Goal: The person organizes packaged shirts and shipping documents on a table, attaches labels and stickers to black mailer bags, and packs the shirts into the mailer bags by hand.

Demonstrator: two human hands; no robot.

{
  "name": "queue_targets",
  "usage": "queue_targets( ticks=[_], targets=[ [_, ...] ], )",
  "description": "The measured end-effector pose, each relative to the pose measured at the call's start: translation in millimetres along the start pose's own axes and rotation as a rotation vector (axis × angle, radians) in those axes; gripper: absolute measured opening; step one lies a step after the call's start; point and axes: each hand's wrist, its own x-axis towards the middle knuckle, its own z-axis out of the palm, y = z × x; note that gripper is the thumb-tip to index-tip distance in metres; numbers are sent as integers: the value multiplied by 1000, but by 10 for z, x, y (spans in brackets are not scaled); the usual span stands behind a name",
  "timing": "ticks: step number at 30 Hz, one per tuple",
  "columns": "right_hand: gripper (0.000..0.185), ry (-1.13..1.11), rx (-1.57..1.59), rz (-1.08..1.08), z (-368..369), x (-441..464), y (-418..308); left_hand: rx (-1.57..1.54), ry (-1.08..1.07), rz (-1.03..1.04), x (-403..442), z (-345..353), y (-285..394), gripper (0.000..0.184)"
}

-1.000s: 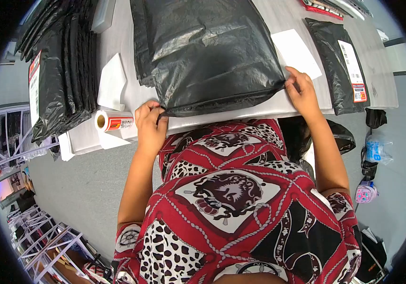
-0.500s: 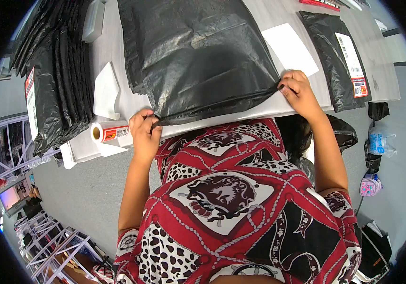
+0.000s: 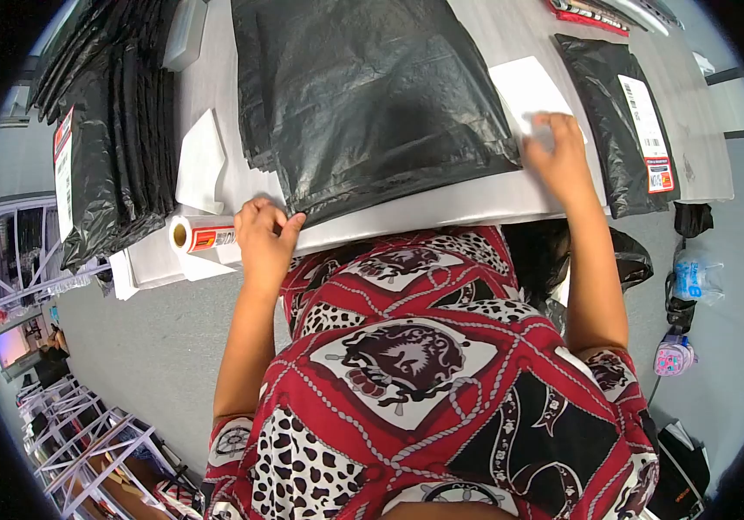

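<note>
A large black plastic mailing bag (image 3: 389, 113) lies on the table with its near edge towards me, on top of more black bags whose edges show at its left. My left hand (image 3: 264, 234) is at the bag's near left corner, fingers curled and thumb against the plastic. My right hand (image 3: 556, 154) is just off the near right corner, over a white sheet of paper (image 3: 524, 82). Its fingers are slightly blurred, apart from the thumb, and hold nothing.
Stacked black parcels (image 3: 120, 147) stand at the left, near a folded white paper (image 3: 201, 165) and a label roll (image 3: 183, 236). A labelled black parcel (image 3: 606, 113) lies at the right. The table's front edge (image 3: 441, 217) runs close to my body.
My right hand has let go of the bag's right corner and moved slightly up and right. The bag's near edge, bunched between both hands before, now lies flatter. My left hand stays at its corner.
</note>
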Motion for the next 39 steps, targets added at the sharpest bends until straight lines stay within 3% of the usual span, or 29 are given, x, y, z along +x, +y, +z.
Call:
queue_targets(
  ticks=[3, 7, 9, 11, 14, 17, 20, 22, 26, 29, 30, 32, 34, 36, 39],
  targets=[
    [42, -54, 61, -175, 154, 423, 319, -107, 99, 68, -92, 0, -53, 23],
    [62, -385, -347, -430, 290, 954, 506, -142, 135, 96, -361, -121, -85, 16],
    [64, -611, -127, -312, 106, 1153, 449, -79, 106, 77, -535, -228, -133, 16],
    [65, -639, -212, -326, 102, 1321, 551, -4, 110, 10, -641, -332, -188, 16],
    [54, -716, -167, -135, 20, 1362, 483, 37, 105, -67, -733, -394, -430, 21],
    [39, -525, -184, -296, 44, 1299, 629, 140, 125, -84, -738, -476, -681, 22],
    [28, -616, -42, 7, 4, 1315, 688, 58, 97, -145, -718, -618, -835, 19],
    [25, -546, 73, -31, -44, 1249, 786, 14, 46, -140, -703, -699, -880, 18],
    [17, -302, 103, -56, -490, 1094, 620, 46, -190, -329, -663, -882, -757, 21],
    [13, -208, 321, -12, -948, 997, 442, -285, -527, -547, -537, -1010, -485, 20],
    [14, -193, 380, -69, -1067, 898, 293, -367, -617, -486, -450, -1068, -230, 21],
    [16, -163, 496, -186, -1231, 631, -178, -585, -574, -335, -316, -1101, 208, 27],
    [12, -143, 481, -230, -1272, 379, -581, -603, -358, 56, -135, -1128, 690, 42],
    [12, -133, 495, -298, -1215, 240, -946, -584, -132, 298, 54, -1140, 1125, 51],
    [19, -172, 573, -380, -988, 128, -1441, -678, -11, 340, 161, -1055, 1540, 36]
  ],
)
